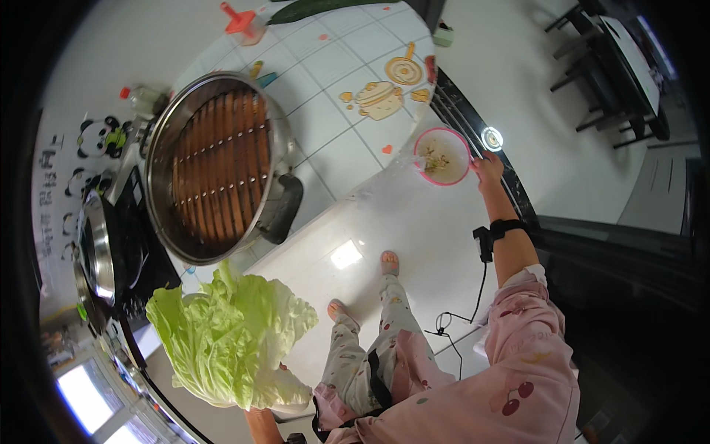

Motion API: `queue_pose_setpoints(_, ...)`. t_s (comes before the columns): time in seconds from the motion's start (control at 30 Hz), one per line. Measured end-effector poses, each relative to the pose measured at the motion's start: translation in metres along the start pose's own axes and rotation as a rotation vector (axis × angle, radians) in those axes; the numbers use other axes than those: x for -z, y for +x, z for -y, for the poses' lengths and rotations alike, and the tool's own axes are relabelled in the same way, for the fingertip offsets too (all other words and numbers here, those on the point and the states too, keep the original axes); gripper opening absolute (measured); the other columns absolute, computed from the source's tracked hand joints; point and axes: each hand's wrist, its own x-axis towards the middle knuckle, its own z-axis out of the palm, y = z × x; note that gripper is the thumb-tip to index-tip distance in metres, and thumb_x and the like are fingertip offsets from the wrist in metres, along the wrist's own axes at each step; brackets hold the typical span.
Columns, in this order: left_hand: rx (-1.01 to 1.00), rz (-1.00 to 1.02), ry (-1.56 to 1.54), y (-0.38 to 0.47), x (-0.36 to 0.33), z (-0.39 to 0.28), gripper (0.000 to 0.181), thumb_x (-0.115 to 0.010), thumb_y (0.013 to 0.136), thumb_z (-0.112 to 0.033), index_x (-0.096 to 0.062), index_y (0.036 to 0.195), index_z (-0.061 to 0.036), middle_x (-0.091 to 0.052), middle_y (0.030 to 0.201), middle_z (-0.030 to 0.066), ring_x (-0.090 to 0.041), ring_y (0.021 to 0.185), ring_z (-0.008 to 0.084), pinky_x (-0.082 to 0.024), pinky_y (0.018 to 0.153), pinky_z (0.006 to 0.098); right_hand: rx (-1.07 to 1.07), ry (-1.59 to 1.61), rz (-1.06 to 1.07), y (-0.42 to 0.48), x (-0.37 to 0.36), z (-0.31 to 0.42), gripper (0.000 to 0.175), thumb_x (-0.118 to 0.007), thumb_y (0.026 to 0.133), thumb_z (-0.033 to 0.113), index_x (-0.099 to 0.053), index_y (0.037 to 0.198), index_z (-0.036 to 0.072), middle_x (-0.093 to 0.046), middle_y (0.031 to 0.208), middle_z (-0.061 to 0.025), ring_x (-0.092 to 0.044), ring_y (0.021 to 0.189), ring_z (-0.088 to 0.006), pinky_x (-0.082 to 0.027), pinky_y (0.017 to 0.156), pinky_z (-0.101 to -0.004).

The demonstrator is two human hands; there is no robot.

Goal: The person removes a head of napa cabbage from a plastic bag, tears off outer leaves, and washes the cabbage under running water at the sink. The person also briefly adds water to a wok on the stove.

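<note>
A large head of leafy green cabbage (227, 338) is held up by my left hand (263, 416), which is mostly hidden beneath the leaves. On the other side, my right hand (488, 168) grips the handle of a white container with a pink rim (442, 156); small brownish-green scraps lie in it, and thin clear plastic seems to hang at its left side. Above the cabbage, a big steel pot (277, 133) with a black handle stands on the counter, a slatted brown steaming rack (222, 166) inside it.
The tile-patterned counter (333, 150) carries a long dark green vegetable (321, 8) and a red-lidded container (244, 25). A capped bottle (145, 101) stands behind the pot. Steel pans (100, 250) sit at the left. A sliding-door track (466, 105) crosses the floor; a black cable (455, 319) hangs by my right arm.
</note>
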Motion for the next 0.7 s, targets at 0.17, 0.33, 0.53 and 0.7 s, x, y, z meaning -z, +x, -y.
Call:
queue_pose_setpoints(0.17,-0.028,0.174,-0.045,-0.029,-0.018,-0.023,0.083,-0.059,0.08,-0.051,-0.033,0.141,-0.0025,-0.05,0.125,0.0267,-0.051,0.112,0.0399,-0.042,0.097,0.0532,0.119,-0.51,0.069,-0.007,0.004,-0.02,0.043,-0.072,0.072,0.011,-0.054,0.111,0.015,-0.054,0.096,-0.0082,-0.053,0.083,-0.017,-0.043,0.06,-0.0343)
queue_pose_setpoints(0.33,-0.151,0.357,-0.043,-0.062,-0.015,-0.032,0.085,-0.058,0.079,-0.055,-0.033,0.141,-0.0026,-0.05,0.122,0.0278,-0.051,0.111,0.0408,-0.04,0.098,0.0549,0.095,-0.742,0.386,-0.068,0.009,-0.066,0.023,-0.069,0.08,0.019,-0.049,0.069,0.015,-0.044,0.055,0.0046,-0.044,0.044,-0.0078,-0.029,0.036,-0.0271)
queue_pose_setpoints(0.53,-0.467,0.266,-0.223,-0.125,0.081,-0.068,0.086,-0.072,0.069,-0.04,-0.037,0.137,-0.0029,-0.051,0.123,0.0202,-0.051,0.111,0.0349,-0.042,0.1,0.0512,-0.155,-0.934,1.257,-0.33,-0.048,-0.109,0.015,-0.064,0.086,0.018,-0.061,0.087,0.004,-0.061,0.078,-0.0037,-0.058,0.07,-0.011,-0.049,0.062,-0.0247)
queue_pose_setpoints(0.7,-0.674,0.107,-0.435,-0.178,0.203,-0.097,0.075,-0.068,0.084,-0.043,-0.035,0.14,-0.005,-0.049,0.136,0.0137,-0.05,0.122,0.0303,-0.04,0.106,0.0486,0.292,-0.81,1.713,-0.639,-0.146,-0.148,0.014,-0.064,0.087,0.012,-0.06,0.095,0.001,-0.059,0.082,-0.001,-0.055,0.077,-0.0094,-0.047,0.071,-0.0248)
